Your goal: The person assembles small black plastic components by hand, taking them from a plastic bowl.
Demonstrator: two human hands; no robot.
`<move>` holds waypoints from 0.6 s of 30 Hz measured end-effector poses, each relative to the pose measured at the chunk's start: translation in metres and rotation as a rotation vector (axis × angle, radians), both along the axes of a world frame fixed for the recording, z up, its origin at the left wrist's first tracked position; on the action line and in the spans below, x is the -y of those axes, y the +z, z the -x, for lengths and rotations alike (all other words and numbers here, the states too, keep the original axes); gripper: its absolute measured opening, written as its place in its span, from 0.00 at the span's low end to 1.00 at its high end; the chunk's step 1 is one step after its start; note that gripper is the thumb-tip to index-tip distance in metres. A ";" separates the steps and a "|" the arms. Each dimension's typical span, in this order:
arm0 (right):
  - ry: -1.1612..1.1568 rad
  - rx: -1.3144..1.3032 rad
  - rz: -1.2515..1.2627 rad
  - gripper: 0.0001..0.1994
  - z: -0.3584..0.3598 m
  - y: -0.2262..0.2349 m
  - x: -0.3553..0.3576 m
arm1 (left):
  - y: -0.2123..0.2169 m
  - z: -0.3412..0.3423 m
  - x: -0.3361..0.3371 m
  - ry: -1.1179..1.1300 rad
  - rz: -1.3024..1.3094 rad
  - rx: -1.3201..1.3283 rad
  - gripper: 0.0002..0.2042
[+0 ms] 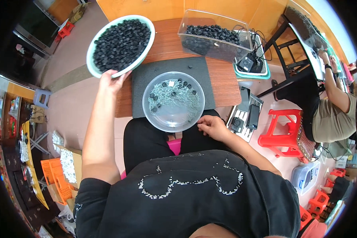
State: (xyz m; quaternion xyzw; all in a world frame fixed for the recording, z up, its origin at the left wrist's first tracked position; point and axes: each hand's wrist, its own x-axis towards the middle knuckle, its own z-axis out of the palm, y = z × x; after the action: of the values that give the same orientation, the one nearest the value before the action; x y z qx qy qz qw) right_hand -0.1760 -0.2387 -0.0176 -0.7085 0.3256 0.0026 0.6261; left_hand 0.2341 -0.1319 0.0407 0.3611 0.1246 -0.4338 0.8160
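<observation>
My left hand (114,79) grips the near rim of a pale green basin (92,65) at the table's left end. Small round black parts (121,43) are heaped in it. In front of me a clear round plastic tub (166,126) holds thin silvery pins or screws (178,99), with several black parts among them. The tub sits at the near edge of a dark mat (141,93). Close to the tub's right side, over my thigh, my right hand (212,127) has its fingers curled in; whether anything is between them is hidden.
Behind the tub, a clear rectangular bin (214,45) holds more black parts on the brown table (226,85). A tray with cables and a black device (248,61) stands beside it. Red stools (279,131) and another person (335,115) working are at the right.
</observation>
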 end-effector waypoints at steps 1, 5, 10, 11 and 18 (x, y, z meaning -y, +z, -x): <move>0.001 -0.013 0.043 0.12 -0.002 -0.001 -0.003 | 0.009 0.006 -0.015 0.002 0.010 0.023 0.24; 0.002 -0.041 -0.153 0.15 -0.018 -0.001 -0.018 | 0.005 0.020 -0.092 0.038 -0.081 0.219 0.17; -0.209 0.166 -0.727 0.12 -0.041 -0.020 -0.022 | 0.026 0.093 -0.150 0.023 -0.135 0.158 0.13; -0.253 0.199 -0.743 0.11 -0.050 -0.019 -0.019 | 0.025 0.104 -0.155 0.011 -0.129 0.159 0.13; -0.152 0.034 -0.609 0.15 -0.030 0.059 -0.015 | 0.032 0.167 -0.202 -0.101 -0.147 0.089 0.06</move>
State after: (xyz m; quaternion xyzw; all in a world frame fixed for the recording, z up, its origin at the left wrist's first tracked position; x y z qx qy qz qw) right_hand -0.1457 -0.2239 0.0419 -0.4621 0.3515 0.0415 0.8132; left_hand 0.0671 0.0704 0.0724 0.4448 0.1015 -0.4477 0.7690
